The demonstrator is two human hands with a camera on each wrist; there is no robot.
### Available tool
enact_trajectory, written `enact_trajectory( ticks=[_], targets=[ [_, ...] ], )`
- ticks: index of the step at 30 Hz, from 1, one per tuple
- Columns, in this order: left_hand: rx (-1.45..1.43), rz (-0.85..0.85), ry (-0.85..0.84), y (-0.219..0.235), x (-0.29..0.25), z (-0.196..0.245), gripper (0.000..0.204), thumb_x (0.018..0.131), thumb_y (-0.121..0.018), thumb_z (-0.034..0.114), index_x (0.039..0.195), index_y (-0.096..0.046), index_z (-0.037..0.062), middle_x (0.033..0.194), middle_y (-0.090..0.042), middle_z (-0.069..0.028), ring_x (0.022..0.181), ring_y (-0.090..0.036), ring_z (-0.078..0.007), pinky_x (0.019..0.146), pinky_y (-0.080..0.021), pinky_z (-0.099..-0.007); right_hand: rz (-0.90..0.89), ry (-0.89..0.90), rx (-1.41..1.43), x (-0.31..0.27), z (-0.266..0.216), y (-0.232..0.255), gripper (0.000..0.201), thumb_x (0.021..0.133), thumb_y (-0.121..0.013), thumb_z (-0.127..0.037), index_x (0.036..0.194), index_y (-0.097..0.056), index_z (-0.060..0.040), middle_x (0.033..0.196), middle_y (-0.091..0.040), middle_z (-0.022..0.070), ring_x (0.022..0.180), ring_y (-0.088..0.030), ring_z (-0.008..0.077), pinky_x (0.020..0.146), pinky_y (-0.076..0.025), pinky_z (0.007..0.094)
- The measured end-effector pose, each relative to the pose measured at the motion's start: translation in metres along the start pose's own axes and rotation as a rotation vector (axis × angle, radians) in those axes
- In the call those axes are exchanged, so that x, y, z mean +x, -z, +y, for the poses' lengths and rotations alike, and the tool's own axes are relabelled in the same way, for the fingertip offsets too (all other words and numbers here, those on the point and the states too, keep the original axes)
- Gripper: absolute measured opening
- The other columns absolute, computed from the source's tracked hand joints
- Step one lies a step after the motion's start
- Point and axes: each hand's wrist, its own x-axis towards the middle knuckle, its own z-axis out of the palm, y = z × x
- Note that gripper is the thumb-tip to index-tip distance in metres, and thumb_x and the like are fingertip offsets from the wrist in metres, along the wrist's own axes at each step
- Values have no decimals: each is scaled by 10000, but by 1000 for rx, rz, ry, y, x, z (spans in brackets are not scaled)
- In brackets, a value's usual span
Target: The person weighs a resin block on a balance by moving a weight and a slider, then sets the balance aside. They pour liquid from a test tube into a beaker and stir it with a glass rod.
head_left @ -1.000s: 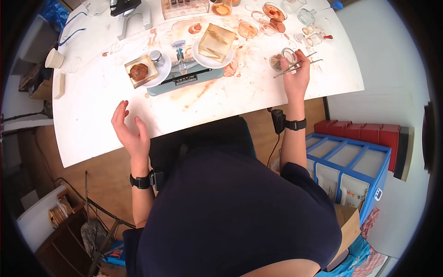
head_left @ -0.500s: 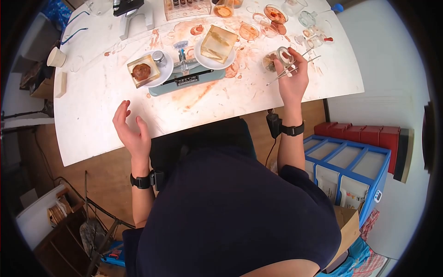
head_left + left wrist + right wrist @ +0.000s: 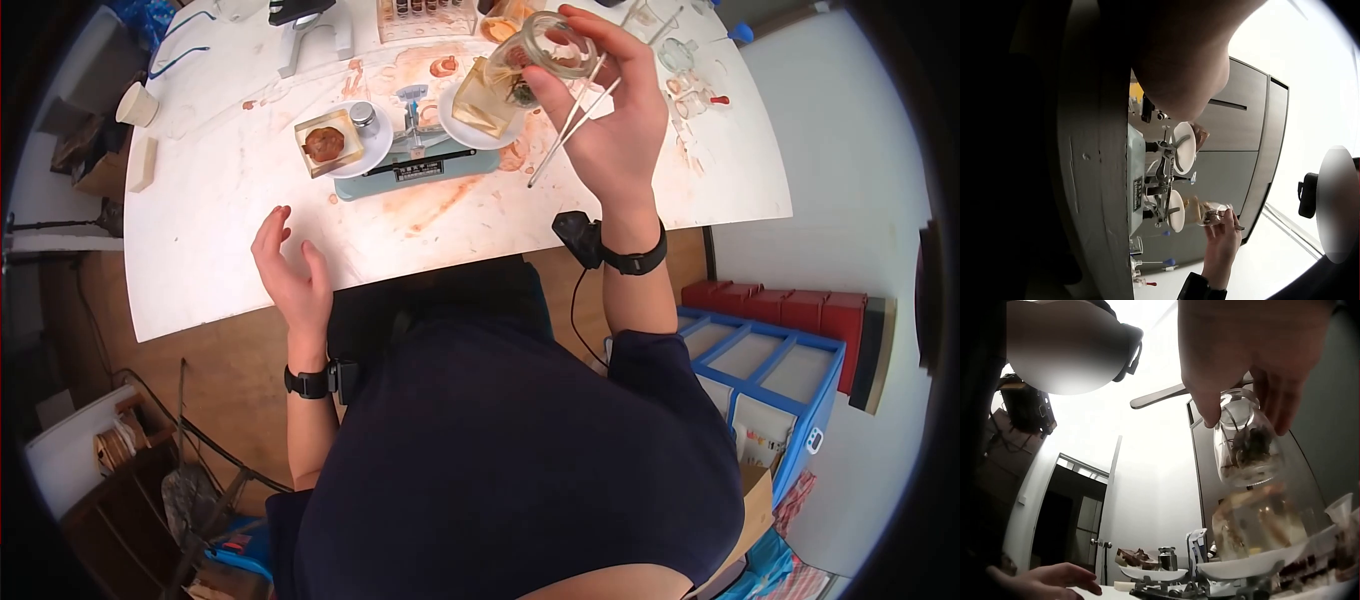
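Observation:
My right hand point(image 3: 622, 130) grips a small glass jar point(image 3: 1249, 447) by its neck, raised over the right pan point(image 3: 455, 122) of a balance scale point(image 3: 418, 178). Dark, plant-like bits show inside the jar. The same hand also holds metal tweezers point(image 3: 545, 163), slanting across the fingers. On the right pan stands a yellowish clear block point(image 3: 485, 105), close below the jar in the right wrist view. The left pan point(image 3: 376, 150) bears a clear block with a brown lump point(image 3: 323, 145) and a metal weight point(image 3: 363, 119). My left hand point(image 3: 288, 265) lies at the table's front edge, fingers loosely bent, holding nothing.
Behind the scale stand a rack of small bottles point(image 3: 427, 18) and a microscope point(image 3: 312, 35). Glassware and a blue-bulbed dropper point(image 3: 740, 33) lie at the back right. A paper cup point(image 3: 138, 104) and a white block point(image 3: 143, 165) sit left. Reddish stains mark the tabletop.
My right hand has lifted the jar off the table and carried it up and left over the scale's right pan, tweezers still in it. The left hand stays almost in place.

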Motion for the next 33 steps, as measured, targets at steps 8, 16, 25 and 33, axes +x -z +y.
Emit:
enact_trajectory(
  ticks=[8, 16, 25, 33],
  targets=[
    [6, -3, -9, -1, -1, 0, 523, 878, -534, -75, 1395, -479, -15, 1366, -560, -188, 1256, -553, -297, 982, -495, -395, -12, 109, 61, 8, 0, -18, 528, 767, -857, -63, 1221, -594, -5, 1265, -652, 192, 1120, -667, 281, 937, -540, 364],
    [10, -7, -21, -1, 0, 0, 528, 875, -540, -79, 1395, -479, -9, 1365, -560, -184, 1259, -552, -299, 982, -496, -395, 29, 73, 76, 5, 0, -20, 521, 769, -853, -52, 1218, -594, 0, 1280, -643, 195, 1136, -665, 289, 921, -556, 357],
    [5, 4, -39, -1, 1, 0, 538, 855, -577, -89, 1378, -493, -1, 1354, -579, -196, 1221, -559, -331, 932, -509, -395, 39, 148, 62, 8, -1, -24, 517, 769, -861, -55, 1211, -599, -2, 1255, -658, 188, 1136, -667, 275, 930, -550, 349],
    [18, 15, -46, -2, 1, 0, 542, 848, -583, -89, 1376, -493, -5, 1353, -581, -197, 1219, -560, -335, 928, -510, -396, 275, 10, 181, -12, 37, -7, 472, 814, -845, -64, 1208, -599, 21, 1283, -647, 151, 1104, -677, 213, 863, -606, 319]
  ],
)
